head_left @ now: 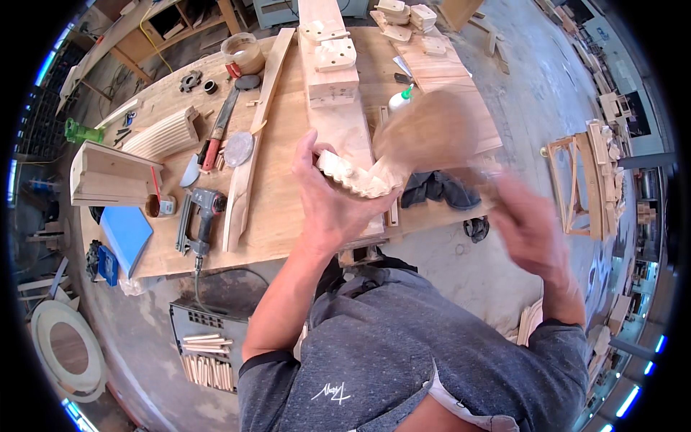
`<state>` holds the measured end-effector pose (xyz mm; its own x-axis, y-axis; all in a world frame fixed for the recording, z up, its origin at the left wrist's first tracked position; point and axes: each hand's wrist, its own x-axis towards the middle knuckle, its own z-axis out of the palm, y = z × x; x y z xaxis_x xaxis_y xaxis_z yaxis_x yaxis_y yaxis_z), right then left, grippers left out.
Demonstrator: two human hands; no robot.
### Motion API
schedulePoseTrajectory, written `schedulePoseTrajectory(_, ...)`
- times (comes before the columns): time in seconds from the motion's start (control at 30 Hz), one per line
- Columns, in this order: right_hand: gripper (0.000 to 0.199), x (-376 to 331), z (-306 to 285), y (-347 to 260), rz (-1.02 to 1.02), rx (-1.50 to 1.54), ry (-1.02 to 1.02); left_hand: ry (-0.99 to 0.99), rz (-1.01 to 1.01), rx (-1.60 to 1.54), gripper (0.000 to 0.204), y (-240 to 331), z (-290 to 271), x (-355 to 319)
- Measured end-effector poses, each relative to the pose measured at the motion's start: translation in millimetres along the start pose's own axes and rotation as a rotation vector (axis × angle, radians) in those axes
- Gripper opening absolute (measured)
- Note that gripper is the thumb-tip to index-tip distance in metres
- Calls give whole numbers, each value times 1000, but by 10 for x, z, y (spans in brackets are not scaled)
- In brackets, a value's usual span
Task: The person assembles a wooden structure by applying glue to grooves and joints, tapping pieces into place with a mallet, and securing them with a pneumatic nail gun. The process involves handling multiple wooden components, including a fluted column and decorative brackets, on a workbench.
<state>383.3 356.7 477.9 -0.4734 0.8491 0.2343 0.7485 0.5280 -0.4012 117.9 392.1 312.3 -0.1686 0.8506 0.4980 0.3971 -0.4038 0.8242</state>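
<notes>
My left hand [332,212] grips a pale carved wooden piece [353,178] with a scalloped edge, held over the near end of a long wooden beam [338,119]. The fingers wrap its left end and underside. My right hand [529,227], blurred by motion, is closed on the handle of a wooden mallet [432,131]. The mallet's large brown head, smeared too, hangs just beyond and right of the carved piece. Whether they touch I cannot tell. Below the mallet lies a dark cloth [439,191], and behind it stands a white glue bottle [400,99] with a green tip.
On the bench's left lie a nail gun [200,222] with a hose, a red-handled saw [222,126], a fluted wooden piece [164,135] and a blue board [127,237]. Small drilled wooden blocks [335,55] rest on the beam. A crate of sticks [207,363] stands below.
</notes>
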Motion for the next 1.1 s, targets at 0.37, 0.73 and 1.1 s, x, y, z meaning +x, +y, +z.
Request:
schedulePoseTrajectory(0.37,43,14,83,-160,109,227,148,-42,-119,-15,133,2,-46,-46)
schedulePoseTrajectory(0.73,45,-55,630,712,673,811,74,-3,-35,12,135,32,-25,-45)
schedulePoseTrajectory(1.1,31,-362,2433,2659,496,86,-291,37,89,38,133,-63,-7,-9)
